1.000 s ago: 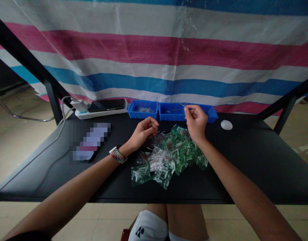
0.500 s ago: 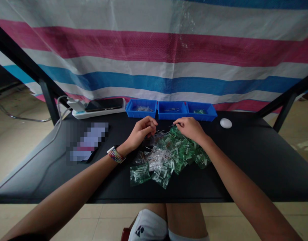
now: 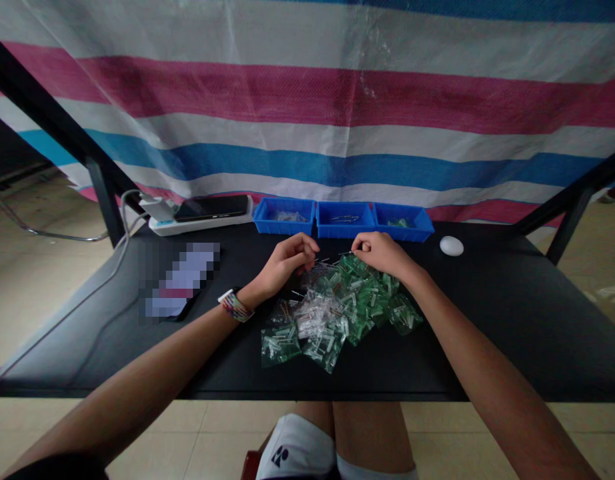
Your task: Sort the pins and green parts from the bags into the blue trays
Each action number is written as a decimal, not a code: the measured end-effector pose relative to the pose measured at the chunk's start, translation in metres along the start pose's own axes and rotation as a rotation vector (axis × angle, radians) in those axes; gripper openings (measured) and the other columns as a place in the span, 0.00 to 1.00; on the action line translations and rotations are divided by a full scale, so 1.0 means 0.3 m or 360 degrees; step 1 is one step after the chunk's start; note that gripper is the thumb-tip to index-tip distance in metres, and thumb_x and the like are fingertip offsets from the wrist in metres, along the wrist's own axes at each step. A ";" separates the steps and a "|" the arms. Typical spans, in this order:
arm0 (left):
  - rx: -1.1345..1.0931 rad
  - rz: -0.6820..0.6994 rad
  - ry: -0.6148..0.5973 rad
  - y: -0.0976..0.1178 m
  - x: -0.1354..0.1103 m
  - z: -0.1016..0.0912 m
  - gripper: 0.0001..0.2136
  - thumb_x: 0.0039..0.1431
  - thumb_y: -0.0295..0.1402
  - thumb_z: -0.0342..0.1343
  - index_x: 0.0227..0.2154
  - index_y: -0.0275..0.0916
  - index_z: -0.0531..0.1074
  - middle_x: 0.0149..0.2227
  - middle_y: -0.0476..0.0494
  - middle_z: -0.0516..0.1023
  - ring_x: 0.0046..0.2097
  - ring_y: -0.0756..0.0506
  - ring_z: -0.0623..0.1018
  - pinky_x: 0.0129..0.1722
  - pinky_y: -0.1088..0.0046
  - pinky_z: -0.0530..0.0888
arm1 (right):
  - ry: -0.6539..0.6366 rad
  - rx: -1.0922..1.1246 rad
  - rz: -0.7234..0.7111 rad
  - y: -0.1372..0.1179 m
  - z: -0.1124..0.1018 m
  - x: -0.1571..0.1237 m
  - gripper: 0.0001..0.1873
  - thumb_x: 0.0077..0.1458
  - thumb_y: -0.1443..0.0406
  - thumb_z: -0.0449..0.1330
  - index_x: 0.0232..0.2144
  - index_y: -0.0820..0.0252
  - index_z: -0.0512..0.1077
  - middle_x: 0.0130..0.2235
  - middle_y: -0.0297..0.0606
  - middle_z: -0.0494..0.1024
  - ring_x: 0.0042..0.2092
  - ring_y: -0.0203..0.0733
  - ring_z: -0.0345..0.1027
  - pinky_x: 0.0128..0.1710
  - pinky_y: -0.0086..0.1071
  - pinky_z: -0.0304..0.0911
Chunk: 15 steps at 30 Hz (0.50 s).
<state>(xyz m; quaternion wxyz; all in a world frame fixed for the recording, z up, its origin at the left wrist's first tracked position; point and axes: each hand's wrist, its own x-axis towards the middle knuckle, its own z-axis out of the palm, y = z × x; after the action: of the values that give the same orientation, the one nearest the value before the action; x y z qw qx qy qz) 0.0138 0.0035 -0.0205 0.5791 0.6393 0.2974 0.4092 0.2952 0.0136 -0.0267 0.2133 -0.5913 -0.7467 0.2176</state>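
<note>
My left hand [image 3: 287, 263] hovers at the far left edge of a heap of small packets. Its fingers curl loosely, thumb and index apart, and I see nothing between them. Across from it, my right hand [image 3: 382, 255] pinches a thin metal pin [image 3: 344, 253] whose tip points left. Below both hands lie green plastic packets [image 3: 357, 300] and clear plastic packets [image 3: 317, 317], with small rod-like pieces inside. A few loose pins [image 3: 325, 260] lie on the black table between the hands.
Behind the hands stand three blue bins: a left bin [image 3: 284, 229] with clear packets, a middle bin [image 3: 345, 231] with thin pins, a right bin [image 3: 410, 235] with green packets. A white oval object [image 3: 451, 246], a power strip [image 3: 202, 227] with a phone [image 3: 212, 207], and a cable [image 3: 100, 285] surround them.
My right hand has shifted very slightly right, still pinching the pin. My left hand keeps about the same pose; the whole view has moved a little.
</note>
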 end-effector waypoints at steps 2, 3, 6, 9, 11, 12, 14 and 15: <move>0.0003 -0.0005 0.0002 -0.001 -0.001 0.000 0.09 0.58 0.35 0.62 0.40 0.37 0.74 0.27 0.50 0.74 0.28 0.50 0.72 0.25 0.77 0.65 | -0.0030 0.0080 -0.0034 0.004 0.002 -0.008 0.04 0.57 0.68 0.64 0.34 0.58 0.79 0.23 0.30 0.76 0.26 0.37 0.69 0.28 0.30 0.53; 0.0001 -0.0006 0.0004 -0.001 -0.002 0.000 0.09 0.59 0.35 0.62 0.40 0.37 0.74 0.27 0.50 0.74 0.28 0.50 0.72 0.25 0.77 0.65 | -0.0034 0.0121 -0.0054 0.005 0.002 -0.013 0.03 0.57 0.68 0.64 0.34 0.58 0.79 0.22 0.29 0.75 0.25 0.36 0.68 0.28 0.30 0.54; -0.0001 0.0001 0.0015 0.002 -0.003 0.001 0.09 0.59 0.35 0.62 0.40 0.37 0.74 0.27 0.50 0.74 0.28 0.50 0.72 0.25 0.77 0.64 | 0.0050 0.0245 -0.0139 -0.004 0.003 -0.022 0.02 0.56 0.67 0.64 0.32 0.58 0.77 0.21 0.27 0.70 0.25 0.35 0.64 0.28 0.30 0.54; 0.0029 0.0014 0.0036 0.008 -0.004 0.003 0.09 0.60 0.36 0.62 0.40 0.37 0.74 0.27 0.50 0.73 0.28 0.50 0.72 0.24 0.77 0.64 | 0.0192 0.0389 -0.0289 -0.041 0.008 -0.033 0.02 0.56 0.66 0.64 0.32 0.58 0.76 0.23 0.26 0.67 0.24 0.34 0.59 0.28 0.30 0.53; 0.0095 0.0033 0.0042 0.013 -0.005 0.003 0.09 0.62 0.38 0.61 0.39 0.37 0.74 0.28 0.50 0.73 0.28 0.50 0.72 0.25 0.76 0.64 | 0.0268 0.0438 -0.0420 -0.082 0.015 -0.047 0.01 0.56 0.67 0.63 0.32 0.58 0.76 0.26 0.28 0.69 0.24 0.33 0.58 0.28 0.30 0.54; 0.0151 0.0051 0.0046 0.015 -0.007 0.003 0.09 0.63 0.39 0.61 0.38 0.37 0.74 0.28 0.50 0.74 0.29 0.50 0.72 0.26 0.76 0.65 | 0.0299 0.0441 -0.0482 -0.104 0.019 -0.057 0.01 0.56 0.68 0.63 0.31 0.58 0.75 0.28 0.29 0.71 0.25 0.32 0.58 0.28 0.30 0.54; 0.0315 0.0101 0.0059 0.019 -0.012 0.002 0.12 0.66 0.41 0.60 0.35 0.37 0.74 0.28 0.49 0.74 0.30 0.49 0.72 0.28 0.75 0.66 | 0.0339 0.0434 -0.0574 -0.148 0.030 -0.081 0.03 0.56 0.70 0.63 0.31 0.58 0.75 0.30 0.31 0.72 0.25 0.32 0.59 0.28 0.30 0.55; 0.0409 0.0127 0.0058 0.020 -0.016 0.002 0.13 0.67 0.43 0.60 0.33 0.37 0.74 0.28 0.49 0.74 0.30 0.49 0.72 0.30 0.75 0.67 | 0.0351 0.0430 -0.0602 -0.168 0.035 -0.094 0.04 0.56 0.71 0.63 0.31 0.58 0.74 0.30 0.30 0.71 0.25 0.32 0.59 0.28 0.30 0.56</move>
<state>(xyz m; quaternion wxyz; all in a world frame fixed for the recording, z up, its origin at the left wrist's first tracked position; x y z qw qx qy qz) 0.0115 -0.0017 -0.0155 0.4703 0.7120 0.3320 0.4020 0.2554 -0.0251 -0.0078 0.4074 -0.4275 -0.7804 0.2057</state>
